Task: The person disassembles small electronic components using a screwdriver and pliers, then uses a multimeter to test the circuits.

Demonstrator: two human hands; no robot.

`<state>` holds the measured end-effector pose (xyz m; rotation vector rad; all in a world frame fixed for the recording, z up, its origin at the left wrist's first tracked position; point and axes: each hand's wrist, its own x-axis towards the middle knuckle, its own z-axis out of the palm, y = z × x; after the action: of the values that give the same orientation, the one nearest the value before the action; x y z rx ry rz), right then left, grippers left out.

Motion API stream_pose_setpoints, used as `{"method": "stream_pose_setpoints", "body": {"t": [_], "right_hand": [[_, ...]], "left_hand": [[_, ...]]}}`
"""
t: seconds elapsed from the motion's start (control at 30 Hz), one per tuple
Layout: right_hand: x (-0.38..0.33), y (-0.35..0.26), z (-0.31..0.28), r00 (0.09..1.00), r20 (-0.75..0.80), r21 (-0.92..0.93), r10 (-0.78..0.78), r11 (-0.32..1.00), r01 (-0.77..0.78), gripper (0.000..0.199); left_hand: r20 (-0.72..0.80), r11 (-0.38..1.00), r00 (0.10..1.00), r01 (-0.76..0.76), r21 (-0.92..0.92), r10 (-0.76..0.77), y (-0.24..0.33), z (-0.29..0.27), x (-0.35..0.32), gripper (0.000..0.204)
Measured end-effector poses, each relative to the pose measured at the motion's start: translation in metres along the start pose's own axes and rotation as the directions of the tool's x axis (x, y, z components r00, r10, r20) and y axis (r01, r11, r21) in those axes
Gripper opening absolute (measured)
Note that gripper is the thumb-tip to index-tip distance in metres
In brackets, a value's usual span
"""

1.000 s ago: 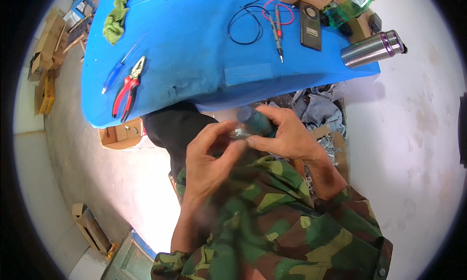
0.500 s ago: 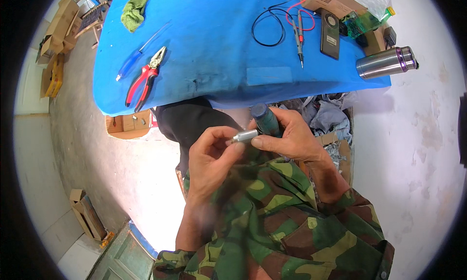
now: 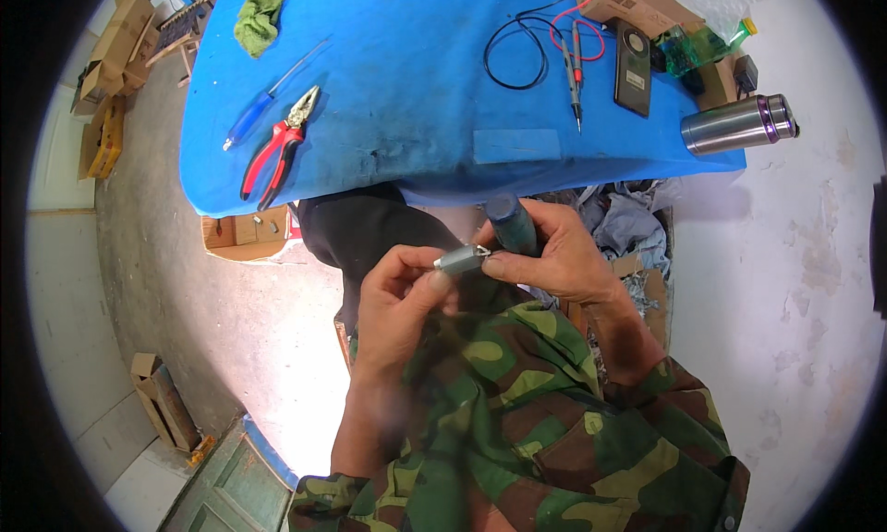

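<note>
A small silver electric motor (image 3: 459,258) with flat sides is held over my lap, its metal tabs pointing right. My left hand (image 3: 404,296) pinches its left end between thumb and fingers. My right hand (image 3: 557,255) wraps round a dark teal tool handle (image 3: 511,223), its blunt end up; the tool's lower part is hidden, so its kind cannot be told. The right thumb reaches to the motor's tabbed end. Beyond the hands, on the blue-covered table (image 3: 407,88), lie red-and-black pliers (image 3: 281,149) and a blue screwdriver (image 3: 268,99).
Black and red test probes (image 3: 575,74), a dark phone (image 3: 633,70) and a steel flask (image 3: 739,125) lie at the table's right. A green cloth (image 3: 261,16) is at the far left. Below the table edge stands a cardboard box (image 3: 245,245) with small metal parts.
The motor has been turned in my fingers: its tabbed end now shows on the right and its flat side faces up. My right hand and the handle have shifted slightly right.
</note>
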<state>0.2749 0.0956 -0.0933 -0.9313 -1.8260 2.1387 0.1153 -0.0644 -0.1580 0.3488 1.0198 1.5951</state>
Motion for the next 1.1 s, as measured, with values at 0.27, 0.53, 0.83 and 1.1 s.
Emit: {"method": "stream_pose_setpoints", "body": {"t": [0.27, 0.53, 0.83, 1.1], "right_hand": [[0.003, 0.008, 0.003, 0.998, -0.008, 0.052, -0.064, 0.997, 0.064, 0.024], [0.004, 0.009, 0.003, 0.990, -0.037, 0.037, -0.138, 0.990, 0.140, 0.019], [0.008, 0.015, 0.005, 0.977, -0.039, -0.102, -0.209, 0.974, 0.204, 0.018], [0.018, 0.003, 0.008, 0.987, -0.153, 0.071, -0.037, 0.996, 0.048, 0.021]], "left_hand": [[0.044, 0.997, 0.999, 0.035, -0.062, -0.032, -0.011, -0.003, 0.003, 0.028], [0.070, 0.998, 0.996, 0.050, 0.048, -0.053, -0.006, 0.001, 0.002, 0.034], [0.049, 0.991, 0.998, 0.030, 0.131, -0.037, 0.000, 0.005, -0.002, 0.033], [0.010, 0.984, 0.989, 0.145, -0.105, -0.145, -0.003, -0.004, -0.001, 0.036]]}}
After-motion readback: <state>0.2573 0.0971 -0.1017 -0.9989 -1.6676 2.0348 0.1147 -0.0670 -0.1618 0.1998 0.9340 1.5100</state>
